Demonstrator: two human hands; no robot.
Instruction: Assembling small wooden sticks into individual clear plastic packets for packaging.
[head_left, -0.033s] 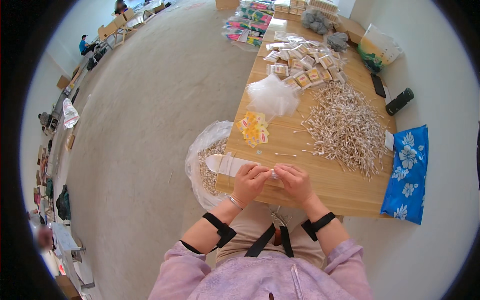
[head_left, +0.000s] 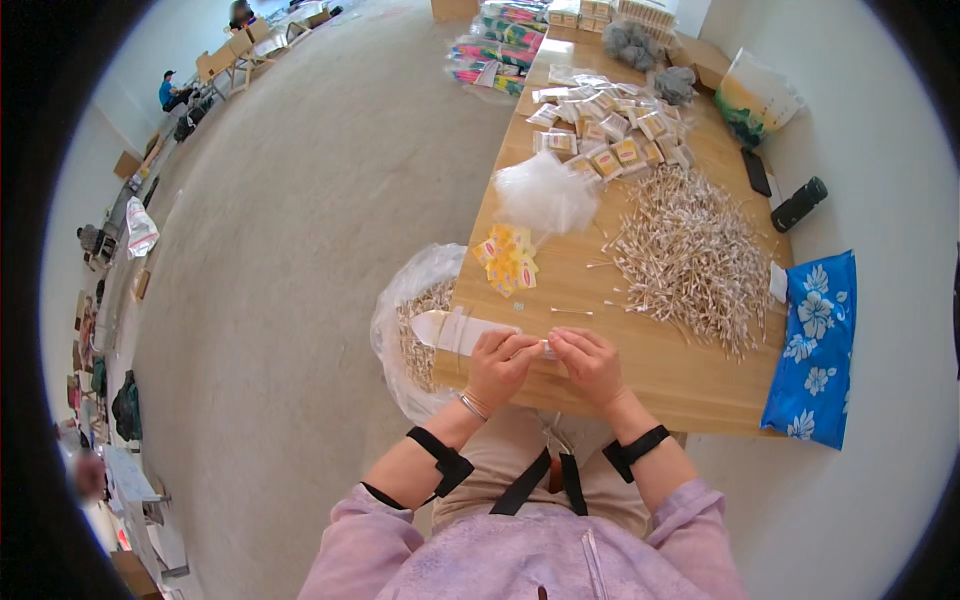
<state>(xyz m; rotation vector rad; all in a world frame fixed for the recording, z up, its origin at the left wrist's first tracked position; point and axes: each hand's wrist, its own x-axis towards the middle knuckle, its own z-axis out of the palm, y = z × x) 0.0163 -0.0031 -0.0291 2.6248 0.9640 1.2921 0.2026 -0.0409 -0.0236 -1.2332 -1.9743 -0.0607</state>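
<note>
At the table's (head_left: 655,395) near edge, the left hand (head_left: 500,366) and right hand (head_left: 590,366) meet, fingertips of both pinching a small white piece (head_left: 548,349) between them, mostly hidden; uneven pressure could make it slip or buckle. With the hands as the dial's centre, 1 stray swab (head_left: 571,310) lies just beyond at 1 o'clock, where a knuckle might roll it. A white strip (head_left: 470,334) runs toward 9 o'clock past the table's side, so a bump from the left hand could tip it off. At 11 o'clock, yellow cards (head_left: 508,262) overlap loosely and might scatter if brushed; at 12, thin clear bags (head_left: 545,195) could cling or slide. The open sack (head_left: 384,325) at 9 could catch anything nudged over. At 2, the swab heap (head_left: 690,260) might spread under a careless reach. Farther, past 12, jumbled packets (head_left: 627,152) could slump if jolted.
</note>
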